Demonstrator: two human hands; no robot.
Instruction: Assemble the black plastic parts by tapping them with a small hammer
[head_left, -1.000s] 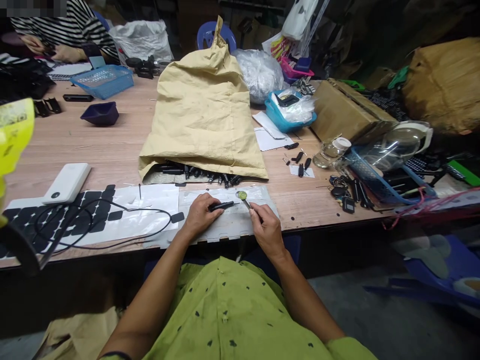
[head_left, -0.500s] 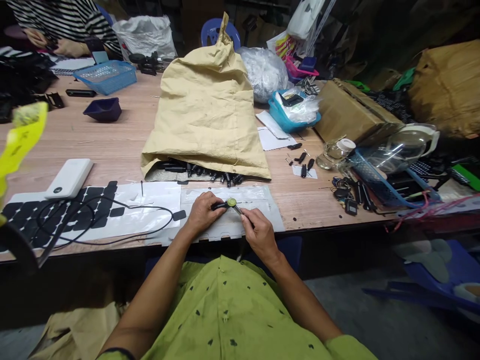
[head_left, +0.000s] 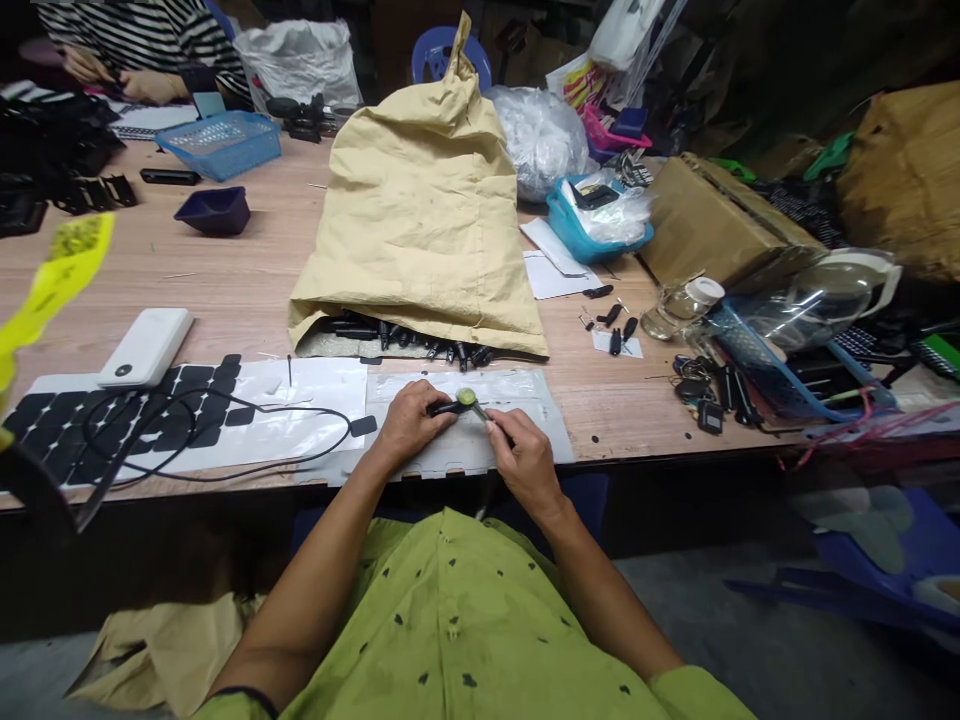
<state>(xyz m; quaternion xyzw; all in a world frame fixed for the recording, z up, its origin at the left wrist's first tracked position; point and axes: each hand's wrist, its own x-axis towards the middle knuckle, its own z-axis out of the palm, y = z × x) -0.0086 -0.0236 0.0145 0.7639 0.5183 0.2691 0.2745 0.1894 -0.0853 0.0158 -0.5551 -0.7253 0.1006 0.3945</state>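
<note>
My left hand [head_left: 415, 418] is closed, pinching a slim black part [head_left: 444, 408] above the grey sheet [head_left: 540, 425] at the table's front edge. A round yellow-green disc [head_left: 466, 397] sits at the right end of that part. My right hand [head_left: 525, 460] is wrapped round a thin tool with a greyish shaft [head_left: 480, 411]. The tool's tip meets the disc, and its exact kind is hard to make out. Just beyond my hands, a beige cloth bag [head_left: 420, 230] lies with several black parts [head_left: 457, 354] showing under its open edge.
To the left lie a white power bank [head_left: 146, 345], a black cable [head_left: 277, 408] and sheets of black stickers [head_left: 202, 400]. Loose black pieces [head_left: 615, 340], a glass bottle [head_left: 675, 310] and a blue basket [head_left: 810, 385] stand right. Another person's hands [head_left: 146, 85] are at the far left.
The view has shifted slightly, so the table's things appear a little to the right. Both hands keep their hold, and the tool's tip stays at the disc.
</note>
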